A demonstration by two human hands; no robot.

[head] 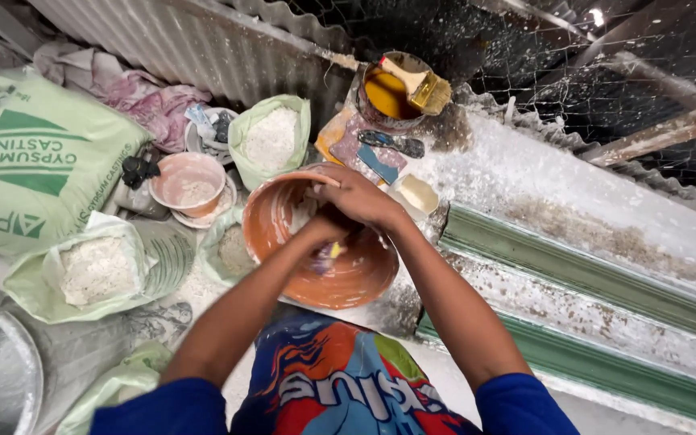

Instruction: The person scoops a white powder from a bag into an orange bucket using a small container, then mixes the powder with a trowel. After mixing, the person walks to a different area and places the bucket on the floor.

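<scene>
Dusty floor by a corrugated wall, with both hands in an orange bowl [283, 211].

Right hand [358, 197] lies over the bowl's far rim, fingers curled down and pressing inside; left hand [324, 234] sits beneath it, mostly hidden, so its grip cannot be told, though a small yellow-purple tool [328, 254] shows just below it. Bowl lies straight ahead between the forearms, with open sacks of white powder [97, 270] to its left and a brush [417, 85] across a tin beyond.
</scene>
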